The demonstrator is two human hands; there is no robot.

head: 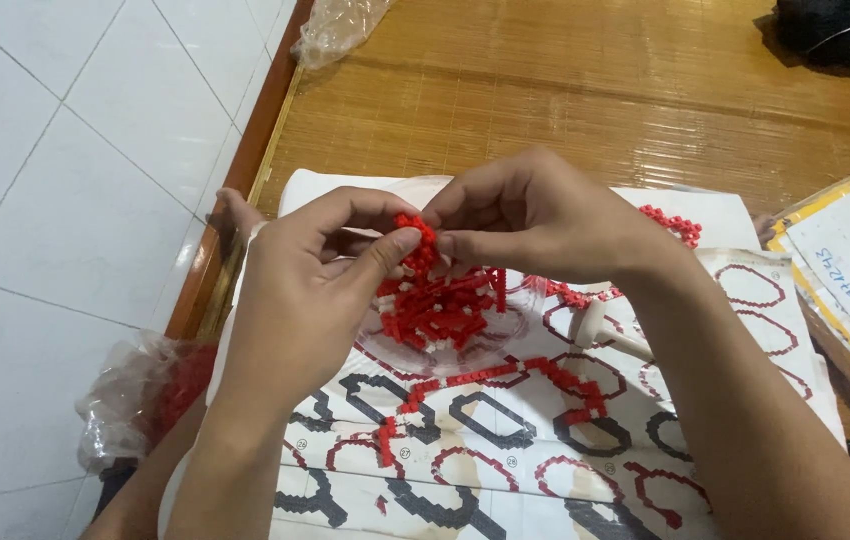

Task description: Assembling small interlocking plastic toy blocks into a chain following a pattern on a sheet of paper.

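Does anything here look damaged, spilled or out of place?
Mostly no. Both hands, left hand and right hand, pinch a small red block piece above the clear plastic dish of red and white blocks. Only the printed paper instruction sheet looks odd: brownish stains mark its lower part.

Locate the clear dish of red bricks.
In the head view, the clear dish sits centre frame on the printed instruction sheet, directly below both hands pinching a small red brick piece.

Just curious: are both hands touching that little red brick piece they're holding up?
Touching. In the head view, left hand and right hand pinch the small red brick piece between fingertips.
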